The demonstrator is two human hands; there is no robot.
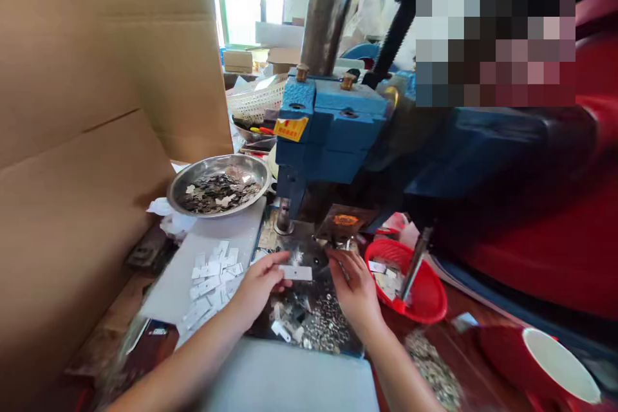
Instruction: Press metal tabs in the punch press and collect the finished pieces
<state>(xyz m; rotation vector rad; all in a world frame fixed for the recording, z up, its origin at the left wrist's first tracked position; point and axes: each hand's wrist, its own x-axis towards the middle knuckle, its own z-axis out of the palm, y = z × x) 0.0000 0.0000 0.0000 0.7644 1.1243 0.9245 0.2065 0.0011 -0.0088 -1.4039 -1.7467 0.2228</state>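
Observation:
My left hand pinches the left end of a flat pale strip with a small hole in it. The strip lies level, just above or on the dark press bed. To its right, my right hand has its fingers bent together at the bed's edge; whatever they hold is too small or hidden to name. Many small shiny metal pieces are scattered on the bed below my hands. Over the bed stands the blue press head, with a metal punch at its lower left.
A pile of pale strips lies left on a board. Behind it, a steel bowl holds flat metal pieces. A red basket with parts stands right, near a red-and-white container. Cardboard walls the left. A person sits beyond the press.

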